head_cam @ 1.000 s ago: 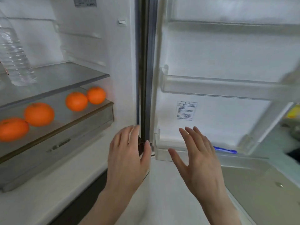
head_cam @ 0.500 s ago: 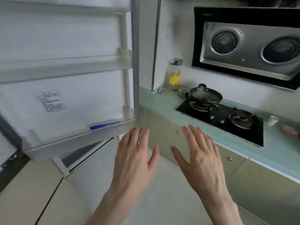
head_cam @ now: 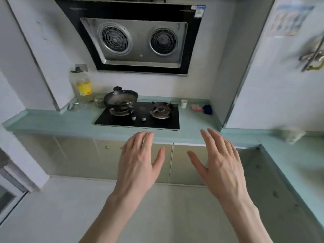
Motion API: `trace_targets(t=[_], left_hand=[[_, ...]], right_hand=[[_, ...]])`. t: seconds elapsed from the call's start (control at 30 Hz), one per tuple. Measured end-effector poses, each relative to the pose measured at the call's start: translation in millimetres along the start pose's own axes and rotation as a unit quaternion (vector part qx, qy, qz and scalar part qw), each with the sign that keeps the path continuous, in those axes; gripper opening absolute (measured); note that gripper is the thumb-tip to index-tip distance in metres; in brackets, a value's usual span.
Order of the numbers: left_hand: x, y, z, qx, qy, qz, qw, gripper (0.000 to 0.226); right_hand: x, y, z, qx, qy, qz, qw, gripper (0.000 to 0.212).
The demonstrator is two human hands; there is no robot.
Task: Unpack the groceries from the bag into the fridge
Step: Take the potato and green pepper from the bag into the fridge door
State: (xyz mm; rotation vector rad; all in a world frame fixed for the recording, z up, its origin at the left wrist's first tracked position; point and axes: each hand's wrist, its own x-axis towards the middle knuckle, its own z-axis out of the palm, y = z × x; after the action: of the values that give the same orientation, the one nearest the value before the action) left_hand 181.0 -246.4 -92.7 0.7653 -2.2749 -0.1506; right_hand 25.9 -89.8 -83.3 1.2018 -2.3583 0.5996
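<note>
My left hand [head_cam: 139, 162] and my right hand [head_cam: 221, 163] hover side by side in front of me, palms down, fingers straight and spread, holding nothing. They float over the floor in front of the lower cabinets. Neither the fridge interior nor a grocery bag shows in this view. Only a white edge [head_cam: 10, 174] at the far left could be part of the fridge door; I cannot tell.
A green countertop [head_cam: 70, 120] carries a black gas hob [head_cam: 140, 116] with a pan [head_cam: 121, 99] on its left burner. An oil bottle [head_cam: 83, 86] stands at the back left, a small white cup [head_cam: 183, 103] right of the hob. A range hood [head_cam: 136, 39] hangs above. The counter continues along the right side [head_cam: 298, 163].
The view has swung right, away from the open fridge with its oranges and past the door shelves, to face the stove. Both hands stayed open and empty in front of me.
</note>
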Motion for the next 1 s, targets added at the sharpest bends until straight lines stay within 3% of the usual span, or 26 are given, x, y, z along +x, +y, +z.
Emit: trace_targets(t=[0.53,0.83,1.0], left_hand=[[135.2,152.3,213.1,-0.146,-0.092,0.186,0.967,0.049],[228.5,229.5,325.5,-0.25,-0.16,0.269,0.916,0.048],[240.5,281.3,376.2,-0.274,-0.208,0.323,0.882,0.05]], right_hand=[[33.2,200.7,20.1,-0.069,0.061,0.236,0.967,0.062],[80.3,300.2,32.5,-0.127,0.133,0.356,0.916,0.061],[65.3,342.6,24.2,-0.17,0.128,0.42,0.882,0.058]])
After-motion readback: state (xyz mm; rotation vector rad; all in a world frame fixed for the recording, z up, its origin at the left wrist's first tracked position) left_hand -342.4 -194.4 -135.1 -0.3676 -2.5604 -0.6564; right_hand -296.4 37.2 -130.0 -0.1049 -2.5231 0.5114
